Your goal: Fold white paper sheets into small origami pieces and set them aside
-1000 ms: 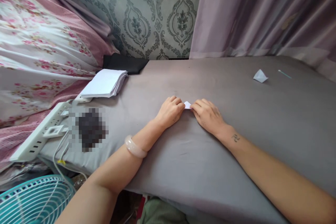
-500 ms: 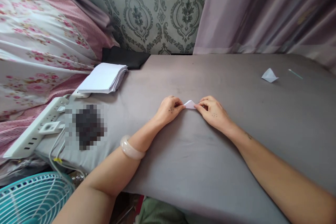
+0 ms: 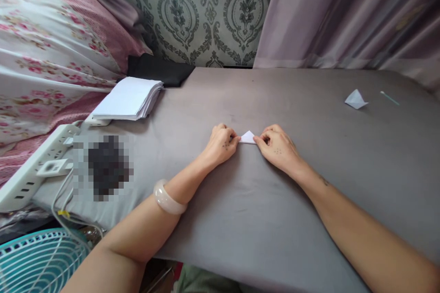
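Note:
A small piece of folded white paper (image 3: 248,137) shows as a low triangle with its peak pointing away from me, at the middle of the grey-covered table (image 3: 275,219). My left hand (image 3: 222,143) pinches its left corner between thumb and fingers. On the opposite corner, my right hand (image 3: 277,146) is closed in a similar pinch. Both hands rest low at the table surface. The parts of the paper under my fingertips are hidden.
A folded white paper shape (image 3: 356,100) stands at the far right beside a thin cotton swab (image 3: 390,97). To the left are a stack of white paper (image 3: 125,98), a black item (image 3: 160,71), a blurred-out dark patch (image 3: 108,167), a power strip (image 3: 34,169) with cables and a teal fan (image 3: 41,261).
The folded paper now lies flatter and shows a straighter front edge. Both hands keep their pinch, drawn very slightly outward or inward at most. The camera view has shifted a little.

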Demonstrator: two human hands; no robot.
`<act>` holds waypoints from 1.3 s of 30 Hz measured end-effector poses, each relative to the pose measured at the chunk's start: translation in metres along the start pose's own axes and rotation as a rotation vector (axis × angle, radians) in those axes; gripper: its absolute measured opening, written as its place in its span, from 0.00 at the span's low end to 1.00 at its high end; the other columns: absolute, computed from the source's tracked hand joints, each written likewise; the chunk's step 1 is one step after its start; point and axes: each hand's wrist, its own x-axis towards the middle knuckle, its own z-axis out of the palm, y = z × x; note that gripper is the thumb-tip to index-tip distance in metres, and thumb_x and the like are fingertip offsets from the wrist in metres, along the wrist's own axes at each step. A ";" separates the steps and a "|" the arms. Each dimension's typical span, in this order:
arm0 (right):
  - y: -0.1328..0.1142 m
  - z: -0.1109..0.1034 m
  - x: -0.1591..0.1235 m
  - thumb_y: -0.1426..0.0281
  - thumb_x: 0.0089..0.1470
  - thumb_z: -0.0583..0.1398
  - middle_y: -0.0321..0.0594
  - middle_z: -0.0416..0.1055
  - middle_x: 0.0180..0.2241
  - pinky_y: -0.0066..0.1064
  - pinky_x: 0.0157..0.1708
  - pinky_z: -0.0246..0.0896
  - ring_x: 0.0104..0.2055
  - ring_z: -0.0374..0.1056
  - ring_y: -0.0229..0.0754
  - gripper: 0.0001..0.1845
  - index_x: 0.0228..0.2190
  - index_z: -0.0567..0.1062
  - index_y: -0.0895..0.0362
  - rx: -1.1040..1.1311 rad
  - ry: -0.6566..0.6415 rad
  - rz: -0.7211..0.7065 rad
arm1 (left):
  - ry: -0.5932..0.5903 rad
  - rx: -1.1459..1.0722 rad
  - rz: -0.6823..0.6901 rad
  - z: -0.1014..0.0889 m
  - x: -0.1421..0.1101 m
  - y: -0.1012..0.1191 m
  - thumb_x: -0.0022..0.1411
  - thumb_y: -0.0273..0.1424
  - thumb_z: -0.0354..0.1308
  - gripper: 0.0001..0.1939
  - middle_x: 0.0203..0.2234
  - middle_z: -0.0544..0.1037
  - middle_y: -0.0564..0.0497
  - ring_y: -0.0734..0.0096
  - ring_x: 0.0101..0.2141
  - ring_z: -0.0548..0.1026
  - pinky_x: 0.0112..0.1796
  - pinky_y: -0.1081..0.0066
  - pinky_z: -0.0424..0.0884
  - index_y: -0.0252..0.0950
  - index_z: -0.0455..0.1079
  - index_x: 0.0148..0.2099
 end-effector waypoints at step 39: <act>-0.013 0.001 -0.027 0.76 0.60 0.48 0.44 0.74 0.42 0.38 0.49 0.63 0.46 0.69 0.44 0.16 0.43 0.72 0.54 0.164 0.121 -0.407 | -0.060 0.038 0.321 0.008 0.004 -0.004 0.61 0.19 0.44 0.23 0.39 0.73 0.44 0.65 0.40 0.69 0.47 0.63 0.67 0.38 0.75 0.51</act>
